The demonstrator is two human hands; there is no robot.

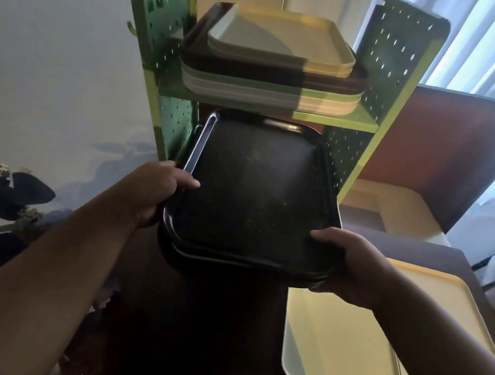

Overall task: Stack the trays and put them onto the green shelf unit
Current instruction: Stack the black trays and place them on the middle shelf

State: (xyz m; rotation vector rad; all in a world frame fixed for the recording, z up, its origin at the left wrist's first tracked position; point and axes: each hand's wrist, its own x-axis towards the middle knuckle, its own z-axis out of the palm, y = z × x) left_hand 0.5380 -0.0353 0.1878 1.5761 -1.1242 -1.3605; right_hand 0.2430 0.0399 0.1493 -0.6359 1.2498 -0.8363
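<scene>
Pale yellow plastic trays (341, 350) lie nearest, lower right. Left hand (151, 193) and right hand (352, 264) grip a stack of black textured rectangular trays (254, 194), its far end under the green perforated metal shelf unit's (391, 64) tray-laden upper shelf. No writing legible.

No text, label, brand, number or sign can be read anywhere in the frame. The trays, the shelf unit's perforated side panels and the furniture at the right all show plain, unmarked surfaces.
</scene>
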